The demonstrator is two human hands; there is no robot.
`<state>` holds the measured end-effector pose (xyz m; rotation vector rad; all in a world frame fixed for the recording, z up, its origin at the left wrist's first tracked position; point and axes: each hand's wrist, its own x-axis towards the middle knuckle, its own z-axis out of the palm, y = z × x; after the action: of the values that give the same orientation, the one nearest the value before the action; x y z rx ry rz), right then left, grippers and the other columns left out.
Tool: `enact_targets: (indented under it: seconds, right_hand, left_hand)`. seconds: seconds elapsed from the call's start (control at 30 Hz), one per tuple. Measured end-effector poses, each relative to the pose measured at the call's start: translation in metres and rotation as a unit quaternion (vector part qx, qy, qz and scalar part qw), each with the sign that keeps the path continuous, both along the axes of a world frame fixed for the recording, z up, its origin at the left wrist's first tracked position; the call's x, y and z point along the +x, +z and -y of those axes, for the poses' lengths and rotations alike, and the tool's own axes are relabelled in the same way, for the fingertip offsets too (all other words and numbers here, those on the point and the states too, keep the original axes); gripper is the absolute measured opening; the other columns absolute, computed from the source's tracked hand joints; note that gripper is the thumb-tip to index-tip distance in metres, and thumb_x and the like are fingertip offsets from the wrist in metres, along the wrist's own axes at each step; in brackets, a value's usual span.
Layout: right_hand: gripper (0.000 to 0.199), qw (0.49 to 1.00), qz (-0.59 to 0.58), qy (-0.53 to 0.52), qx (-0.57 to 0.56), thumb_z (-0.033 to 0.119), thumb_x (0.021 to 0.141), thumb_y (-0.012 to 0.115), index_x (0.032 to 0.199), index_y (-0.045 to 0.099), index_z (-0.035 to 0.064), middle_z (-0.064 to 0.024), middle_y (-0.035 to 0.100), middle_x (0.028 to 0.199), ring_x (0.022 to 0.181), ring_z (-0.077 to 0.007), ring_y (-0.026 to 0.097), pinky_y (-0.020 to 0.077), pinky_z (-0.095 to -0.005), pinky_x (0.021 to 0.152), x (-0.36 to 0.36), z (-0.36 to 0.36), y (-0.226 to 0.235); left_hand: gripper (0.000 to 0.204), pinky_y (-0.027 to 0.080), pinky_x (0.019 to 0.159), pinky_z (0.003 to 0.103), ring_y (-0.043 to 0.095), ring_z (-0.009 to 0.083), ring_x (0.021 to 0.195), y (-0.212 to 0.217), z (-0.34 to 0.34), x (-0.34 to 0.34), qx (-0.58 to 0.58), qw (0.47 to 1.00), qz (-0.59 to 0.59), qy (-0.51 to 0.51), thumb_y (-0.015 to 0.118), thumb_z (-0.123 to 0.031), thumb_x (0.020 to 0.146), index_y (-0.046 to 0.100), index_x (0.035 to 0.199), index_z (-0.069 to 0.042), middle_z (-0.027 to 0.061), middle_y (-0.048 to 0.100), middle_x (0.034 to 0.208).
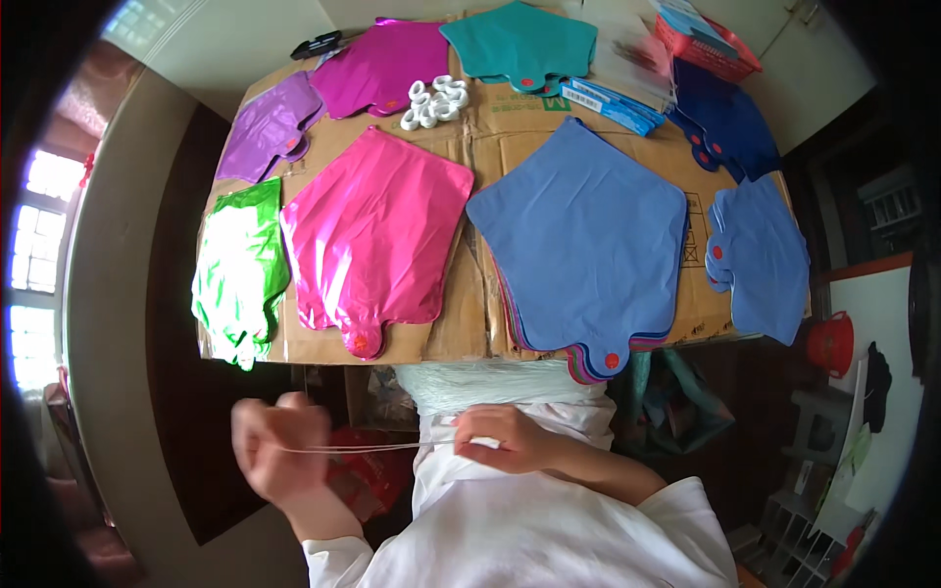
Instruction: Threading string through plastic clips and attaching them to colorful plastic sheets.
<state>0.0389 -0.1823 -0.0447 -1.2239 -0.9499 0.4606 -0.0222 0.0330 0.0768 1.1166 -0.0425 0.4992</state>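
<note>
A thin white ribbon [368,449] is stretched nearly level between my two hands, in front of my white shirt. My left hand [279,443], blurred by motion, is closed on its left end. Curled fingers of my right hand [505,438] hold the other end, and a small white piece [485,443], perhaps a ribbon roll, shows in the grip. Both hands are below the near edge of the cardboard-covered table. Nearest on it lie a flat pink foil balloon [377,235] and a stack of foil balloons with a blue one [583,235] on top.
Around the cardboard [480,318] lie green [240,269], purple [270,127], magenta [382,64], teal [520,44], dark blue [725,118] and lighter blue [765,255] balloons. Small white rolls [431,103] are heaped at the back. A red basket [740,64] stands far right.
</note>
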Motion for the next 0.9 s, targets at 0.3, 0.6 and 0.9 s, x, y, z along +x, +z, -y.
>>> enact_targets:
  seconds: [0.3,0.6,0.9]
  right_hand:
    - [0.010,0.992,0.038,-0.071,-0.093,0.012,0.081,0.064,0.081,0.060,0.0032,-0.0100,0.060,0.076,0.078,-0.0274,0.060,0.0477,-0.0369,0.071,0.000,0.046,-0.015]
    - [0.003,0.976,-0.120,0.050,-0.177,0.006,0.080,0.062,0.082,0.063,0.0035,-0.0063,0.061,0.068,0.060,-0.0182,0.058,0.0425,-0.0274,0.054,0.016,0.106,0.001]
    - [0.042,0.879,0.070,0.005,-0.472,0.012,0.074,0.069,0.113,0.056,0.0060,-0.0124,0.053,0.118,0.109,-0.0257,0.052,0.0421,-0.0347,0.091,0.031,0.151,0.010]
  left_hand:
    - [0.013,0.033,0.044,0.018,0.034,0.0087,0.055,0.073,-0.116,-0.035,-0.215,0.959,0.180,0.036,0.047,0.007,0.082,0.042,0.088,-0.004,0.0018,0.037,0.068]
    - [0.010,0.025,0.044,0.021,0.030,0.0076,0.054,0.030,-0.077,0.000,-0.057,0.994,0.045,0.087,0.049,-0.002,0.088,0.040,0.085,-0.004,0.0007,0.036,0.065]
    - [0.014,0.034,0.045,0.028,0.049,0.0172,0.050,-0.018,-0.020,0.016,0.225,0.965,-0.054,-0.123,0.068,-0.007,0.066,0.056,0.065,0.000,0.0104,0.058,0.063]
